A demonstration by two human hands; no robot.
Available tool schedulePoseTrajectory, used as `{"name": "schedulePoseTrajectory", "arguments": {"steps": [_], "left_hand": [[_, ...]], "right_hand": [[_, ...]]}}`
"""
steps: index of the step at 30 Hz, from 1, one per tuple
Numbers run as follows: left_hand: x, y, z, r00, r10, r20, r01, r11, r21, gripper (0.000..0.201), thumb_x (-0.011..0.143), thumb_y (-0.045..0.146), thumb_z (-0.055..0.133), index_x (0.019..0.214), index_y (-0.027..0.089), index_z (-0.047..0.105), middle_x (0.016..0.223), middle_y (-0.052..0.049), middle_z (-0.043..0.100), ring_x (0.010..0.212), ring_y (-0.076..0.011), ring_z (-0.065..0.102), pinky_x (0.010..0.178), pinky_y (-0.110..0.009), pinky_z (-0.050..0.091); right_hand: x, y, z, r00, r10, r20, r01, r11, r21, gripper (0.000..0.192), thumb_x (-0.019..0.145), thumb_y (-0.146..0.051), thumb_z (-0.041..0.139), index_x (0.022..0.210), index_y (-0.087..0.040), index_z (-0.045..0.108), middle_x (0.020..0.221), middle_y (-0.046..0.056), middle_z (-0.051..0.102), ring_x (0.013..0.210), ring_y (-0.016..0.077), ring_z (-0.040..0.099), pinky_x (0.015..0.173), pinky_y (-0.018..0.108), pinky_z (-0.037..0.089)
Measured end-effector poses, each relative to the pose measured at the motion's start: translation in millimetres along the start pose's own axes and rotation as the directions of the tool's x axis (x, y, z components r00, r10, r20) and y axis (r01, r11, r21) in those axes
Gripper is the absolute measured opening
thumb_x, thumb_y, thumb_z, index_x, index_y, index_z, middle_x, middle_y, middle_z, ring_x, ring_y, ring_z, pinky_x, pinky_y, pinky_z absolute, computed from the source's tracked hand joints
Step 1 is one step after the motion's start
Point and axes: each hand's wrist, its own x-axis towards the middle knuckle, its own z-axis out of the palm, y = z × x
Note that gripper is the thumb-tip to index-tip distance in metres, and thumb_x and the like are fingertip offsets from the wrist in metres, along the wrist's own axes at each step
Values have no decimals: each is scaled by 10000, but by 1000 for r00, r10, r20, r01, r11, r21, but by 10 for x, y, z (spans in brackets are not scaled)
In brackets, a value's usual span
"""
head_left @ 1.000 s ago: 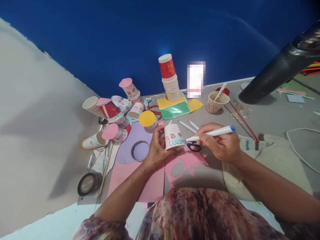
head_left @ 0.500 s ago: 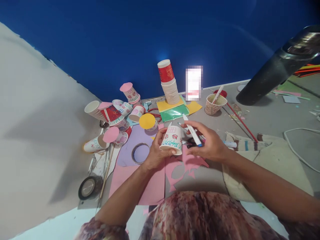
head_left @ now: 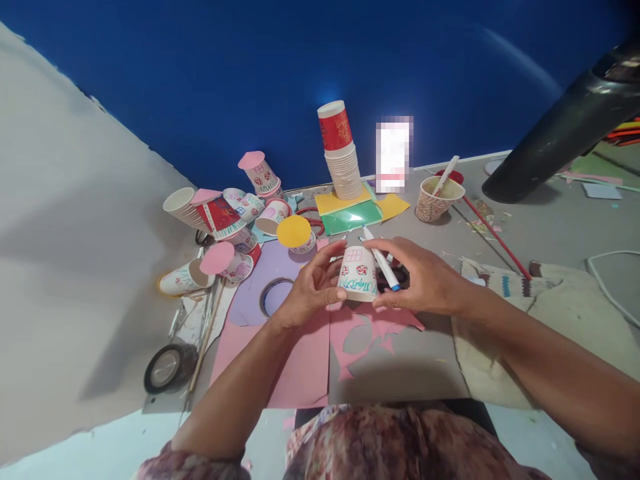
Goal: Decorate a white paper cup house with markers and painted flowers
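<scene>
A white paper cup (head_left: 358,275), upside down, is between my hands with its rim downward. Drawn on it are a pink window, red patterned spots and green strokes along the rim. My left hand (head_left: 317,285) grips the cup's left side, thumb near the rim and fingers partly hidden behind it. In my right hand (head_left: 425,275) is a white marker (head_left: 383,264) with a blue end, and that thumb touches the cup's lower right edge. Below lie pink paper scraps (head_left: 357,330) with cut-out holes.
Decorated cups with pink paper tops (head_left: 250,160) crowd the left. A tall cup stack (head_left: 343,170) stands at the back. Around it are a yellow-topped cup (head_left: 295,231), a tape roll (head_left: 263,300), a patterned cup (head_left: 434,208), a dark bottle (head_left: 545,143) and cloth (head_left: 565,347).
The cup has moved slightly right and sits more level. My right hand has come in to touch it, still with the marker. My left-hand grip has shifted to the cup's side.
</scene>
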Motion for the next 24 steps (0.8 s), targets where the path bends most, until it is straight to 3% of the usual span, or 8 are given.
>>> {"name": "schedulePoseTrajectory", "arguments": {"steps": [5, 9, 13, 16, 19, 22, 24], "left_hand": [[7, 36, -11, 997, -19, 75, 13, 997, 75, 957, 601, 325, 1049, 1451, 328, 607, 1543, -114, 595, 1379, -352, 625, 1105, -486, 567], [-15, 53, 21, 995, 90, 29, -95, 943, 320, 905, 610, 318, 1041, 1410, 288, 618, 1457, -110, 631, 1361, -349, 634, 1155, -509, 536], [-35, 26, 37, 975, 222, 31, -197, 781, 592, 823, 692, 382, 985, 1408, 262, 596, 1407, -118, 632, 1327, -342, 628, 1136, -506, 549], [-44, -9, 50, 962, 270, 38, -235, 751, 616, 814, 739, 356, 946, 1441, 274, 541, 1438, -114, 604, 1334, -322, 622, 1130, -480, 558], [-45, -35, 56, 954, 298, 3, -242, 766, 595, 816, 743, 329, 931, 1440, 284, 508, 1460, -112, 570, 1338, -318, 616, 1126, -481, 560], [-40, -47, 44, 950, 313, -13, -239, 752, 615, 816, 731, 284, 920, 1434, 295, 506, 1475, -112, 540, 1355, -331, 588, 1103, -483, 568], [-38, -50, 28, 945, 326, -14, -242, 729, 640, 824, 723, 247, 902, 1441, 301, 500, 1482, -114, 531, 1372, -341, 562, 1095, -484, 568]], "right_hand": [[-13, 45, -30, 1000, -7, -2, 7, 999, 46, 950, 680, -405, 970, 1524, -264, 559, 1362, 141, 722, 1080, 323, 742, 875, 448, 642], [-19, 121, -82, 996, -6, -84, 21, 984, 180, 893, 740, -446, 948, 1530, -286, 565, 1417, 125, 718, 1096, 304, 749, 878, 429, 651], [-48, 150, -76, 946, -19, -323, 132, 935, 330, 596, 878, -451, 864, 1411, -285, 656, 1120, 74, 798, 1001, 253, 755, 906, 416, 641], [-75, 91, -33, 903, -67, -424, 241, 896, 374, 578, 830, -400, 922, 1344, -278, 687, 969, 36, 776, 885, 216, 750, 826, 357, 652], [-99, 16, 8, 867, -118, -485, 280, 919, 277, 586, 806, -339, 942, 1335, -287, 694, 938, 20, 770, 803, 199, 749, 753, 327, 652], [-120, -16, 22, 805, -197, -560, 268, 962, 47, 304, 914, -231, 827, 1202, -305, 764, 936, 13, 788, 769, 187, 747, 743, 330, 631], [-137, -18, 14, 788, -235, -569, 280, 960, -9, 186, 974, -216, 750, 1131, -304, 796, 960, 15, 812, 769, 184, 751, 744, 332, 619]]}}
